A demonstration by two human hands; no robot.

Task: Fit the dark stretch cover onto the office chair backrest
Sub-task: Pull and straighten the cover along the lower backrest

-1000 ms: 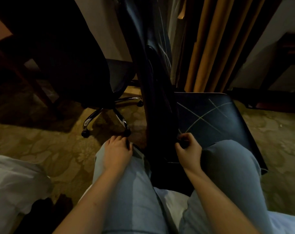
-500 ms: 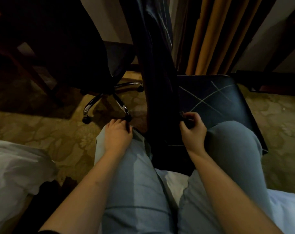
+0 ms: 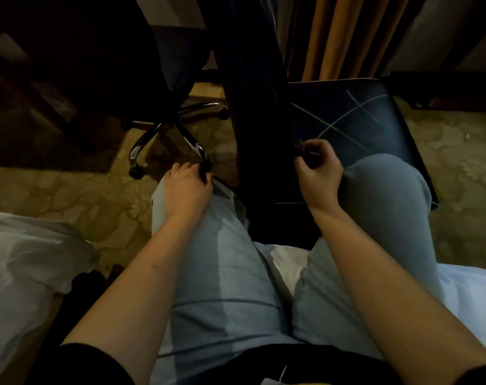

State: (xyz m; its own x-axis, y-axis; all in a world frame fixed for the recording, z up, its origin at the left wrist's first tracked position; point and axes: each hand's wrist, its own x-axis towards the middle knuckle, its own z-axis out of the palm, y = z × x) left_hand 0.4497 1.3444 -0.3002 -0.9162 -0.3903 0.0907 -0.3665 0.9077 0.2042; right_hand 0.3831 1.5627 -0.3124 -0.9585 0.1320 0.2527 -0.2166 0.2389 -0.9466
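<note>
Room, head view: a dim room with an olive patterned carpet (image 3: 69, 195), ochre pleated curtains (image 3: 336, 34) at the back and white rumpled bedding (image 3: 27, 268) at the lower left.
Person: seated, looking down over knees in light blue jeans (image 3: 222, 259), both bare forearms reaching forward.
Office chair backrest (image 3: 247, 37): it stands upright between the knees, seen nearly edge-on as a tall dark slab running from the top of the picture down to the thighs.
Dark stretch cover (image 3: 259, 140): navy-black fabric with thin pale lines, lying over the backrest; its lower part reaches down between the knees.
Navy seat (image 3: 347, 118): just right of the backrest, flat, marked with pale crossing lines, partly under the right knee.
Right hand (image 3: 319, 173): it is at the meeting of backrest and seat; its fingers (image 3: 314, 147) are curled and pinch the edge of the dark stretch cover.
Left hand (image 3: 186, 187): it rests on the left knee, left of the backrest; its fingers (image 3: 193, 169) are curled over the knee's front, and I cannot tell whether they hold any fabric.
Black swivel chair (image 3: 119, 65): it is behind the left knee, on a chrome star base (image 3: 164, 126) with black castors, one castor just beyond the left fingertips.
</note>
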